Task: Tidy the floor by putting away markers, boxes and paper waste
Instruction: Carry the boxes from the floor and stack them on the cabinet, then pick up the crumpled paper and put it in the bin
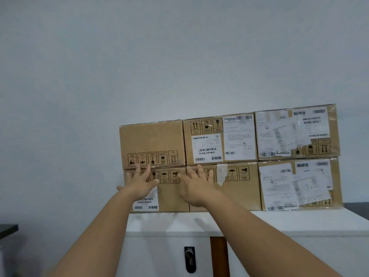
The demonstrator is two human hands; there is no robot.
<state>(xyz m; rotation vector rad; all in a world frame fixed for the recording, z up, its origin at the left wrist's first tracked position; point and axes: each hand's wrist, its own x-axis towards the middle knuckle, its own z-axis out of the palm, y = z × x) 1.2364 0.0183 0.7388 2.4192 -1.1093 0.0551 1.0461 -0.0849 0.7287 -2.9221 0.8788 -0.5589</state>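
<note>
**Desk:** What does the frame show?

**Photographer:** Six cardboard boxes stacked two high and three across on a white cabinet top (299, 220), against a pale wall. Both bare hands are raised to the stack, fingers spread and clamped on nothing. The left hand (140, 184) lies over the face of the lower left box (171, 196), fingertips reaching the seam under the upper left box (151, 140). The right hand (196, 186), just beside it, covers the lower middle box (239, 188). Whether the palms press the cardboard or hover just off it, I cannot tell.

**Desk:** And the rest of the stack?

**Photographer:** Above the right hand sits the upper middle box (219, 136); further right, well clear of both hands, two label-covered boxes (295, 156).

**Desk:** Which step is this?

**Photographer:** By my reading, the boxes are put away and the person is squaring the stack. The upper left box sits slightly off the line of the one beneath.

**Desk:** What next?

**Photographer:** Probably an even push with both palms to set the faces flush, gently, so the top row does not slide. The floor, markers and paper waste are out of view.
</note>
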